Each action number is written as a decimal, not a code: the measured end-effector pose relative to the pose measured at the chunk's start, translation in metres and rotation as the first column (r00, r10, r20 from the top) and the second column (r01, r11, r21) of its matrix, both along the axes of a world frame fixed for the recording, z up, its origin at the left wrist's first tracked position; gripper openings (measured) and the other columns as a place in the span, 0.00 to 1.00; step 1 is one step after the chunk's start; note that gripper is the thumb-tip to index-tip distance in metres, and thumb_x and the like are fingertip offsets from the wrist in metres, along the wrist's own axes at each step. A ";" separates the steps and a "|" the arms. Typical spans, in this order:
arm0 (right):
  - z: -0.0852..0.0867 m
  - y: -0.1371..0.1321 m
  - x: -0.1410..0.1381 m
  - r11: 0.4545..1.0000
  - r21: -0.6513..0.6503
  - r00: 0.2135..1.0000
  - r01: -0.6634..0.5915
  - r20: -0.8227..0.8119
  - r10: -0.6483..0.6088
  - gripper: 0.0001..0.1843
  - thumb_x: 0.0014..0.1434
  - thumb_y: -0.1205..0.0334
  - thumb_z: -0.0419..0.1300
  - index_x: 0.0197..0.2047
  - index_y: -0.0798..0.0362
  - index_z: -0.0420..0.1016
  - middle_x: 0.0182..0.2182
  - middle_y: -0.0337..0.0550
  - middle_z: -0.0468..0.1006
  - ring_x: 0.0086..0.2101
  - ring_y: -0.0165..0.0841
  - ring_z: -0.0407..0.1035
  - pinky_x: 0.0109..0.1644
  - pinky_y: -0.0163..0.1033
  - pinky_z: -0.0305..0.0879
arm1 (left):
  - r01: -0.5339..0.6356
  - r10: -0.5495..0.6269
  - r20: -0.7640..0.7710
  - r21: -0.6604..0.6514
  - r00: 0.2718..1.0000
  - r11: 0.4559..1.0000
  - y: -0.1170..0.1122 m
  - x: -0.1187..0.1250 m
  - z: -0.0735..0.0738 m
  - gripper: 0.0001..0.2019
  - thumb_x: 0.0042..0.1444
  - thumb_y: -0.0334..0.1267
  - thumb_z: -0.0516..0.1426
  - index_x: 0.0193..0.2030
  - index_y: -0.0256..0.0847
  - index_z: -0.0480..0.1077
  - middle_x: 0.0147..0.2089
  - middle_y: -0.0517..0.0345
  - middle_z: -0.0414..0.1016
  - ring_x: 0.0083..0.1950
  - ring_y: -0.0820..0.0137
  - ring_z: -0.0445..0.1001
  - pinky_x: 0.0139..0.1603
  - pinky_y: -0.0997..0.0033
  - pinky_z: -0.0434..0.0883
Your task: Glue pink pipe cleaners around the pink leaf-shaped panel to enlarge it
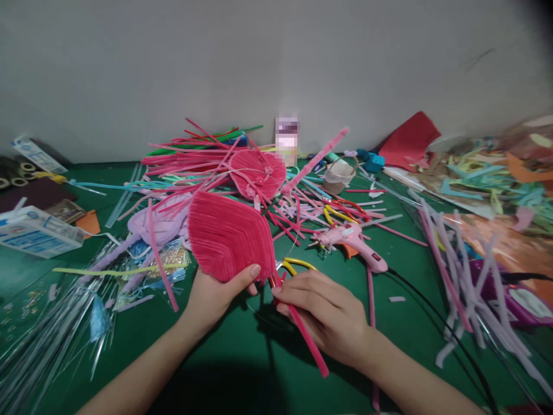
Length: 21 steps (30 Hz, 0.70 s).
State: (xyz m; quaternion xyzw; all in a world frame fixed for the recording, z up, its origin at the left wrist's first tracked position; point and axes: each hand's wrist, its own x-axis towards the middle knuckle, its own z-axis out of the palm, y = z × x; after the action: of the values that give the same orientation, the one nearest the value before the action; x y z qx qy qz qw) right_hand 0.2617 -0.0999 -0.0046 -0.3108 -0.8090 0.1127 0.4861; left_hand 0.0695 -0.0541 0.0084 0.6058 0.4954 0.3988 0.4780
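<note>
My left hand (216, 297) grips the lower edge of a deep pink leaf-shaped piece (227, 236) made of pipe cleaners laid side by side, thumb on its front. My right hand (322, 314) pinches a loose pink pipe cleaner (309, 340) close to the tip of the leaf piece; the stem runs down across my palm toward me. Both hands hover over the green table (242, 346). A second pink leaf piece (257, 173) lies behind, among a heap of pink pipe cleaners (185, 158).
A pink glue gun (352, 239) with a black cord lies right of my hands, yellow-handled pliers (298, 265) just behind them. Lilac pipe cleaners (458, 259) and paper scraps fill the right side. Clear wrappers (47, 334) and a white box (37, 230) are at left.
</note>
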 end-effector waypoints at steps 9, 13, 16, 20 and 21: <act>0.000 0.001 -0.001 1.000 0.000 1.000 -0.003 0.005 0.003 0.15 0.59 0.74 0.61 0.50 0.58 0.72 0.36 0.50 0.80 0.38 0.34 0.73 0.41 0.41 0.74 | 0.017 -0.017 -0.011 -0.012 1.000 1.000 -0.001 0.000 0.000 0.14 0.56 0.40 0.60 0.21 0.41 0.74 0.21 0.61 0.77 0.28 0.69 0.73 0.41 0.69 0.69; -0.001 0.000 0.000 1.000 -0.004 1.000 -0.010 0.007 0.010 0.16 0.58 0.74 0.61 0.50 0.58 0.72 0.37 0.51 0.80 0.39 0.34 0.73 0.42 0.42 0.74 | 0.140 -0.140 -0.005 -0.040 0.990 0.989 -0.001 0.000 0.001 0.22 0.62 0.42 0.54 0.18 0.41 0.75 0.18 0.58 0.77 0.30 0.67 0.75 0.51 0.66 0.66; -0.001 0.000 -0.001 1.000 -0.004 1.000 -0.013 0.006 0.013 0.15 0.58 0.74 0.61 0.50 0.58 0.72 0.37 0.51 0.80 0.38 0.34 0.73 0.41 0.41 0.74 | 0.169 -0.167 0.034 -0.078 0.985 0.983 -0.002 0.000 -0.001 0.22 0.63 0.43 0.53 0.19 0.40 0.75 0.20 0.57 0.78 0.30 0.66 0.75 0.50 0.65 0.68; -0.001 0.001 -0.001 1.000 -0.006 1.000 -0.025 0.004 0.025 0.16 0.57 0.76 0.62 0.49 0.59 0.72 0.37 0.51 0.79 0.38 0.34 0.72 0.42 0.41 0.73 | 0.164 -0.149 0.115 -0.136 0.982 0.977 -0.001 -0.001 -0.006 0.20 0.62 0.43 0.54 0.21 0.39 0.75 0.22 0.57 0.78 0.28 0.67 0.75 0.40 0.67 0.71; -0.001 0.001 -0.001 1.000 -0.006 1.000 -0.029 0.008 0.029 0.16 0.57 0.76 0.62 0.49 0.59 0.72 0.37 0.51 0.79 0.39 0.34 0.72 0.42 0.41 0.73 | 0.164 -0.143 0.142 -0.144 0.979 0.976 -0.001 -0.001 -0.007 0.19 0.62 0.42 0.55 0.22 0.39 0.75 0.22 0.57 0.78 0.27 0.68 0.75 0.39 0.68 0.71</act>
State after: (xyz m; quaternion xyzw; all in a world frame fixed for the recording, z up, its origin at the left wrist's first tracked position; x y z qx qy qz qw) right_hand 0.2608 -0.0988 -0.0053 -0.3008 -0.8151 0.1207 0.4803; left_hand 0.0688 -0.0547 0.0018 0.5760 0.4441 0.3599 0.5843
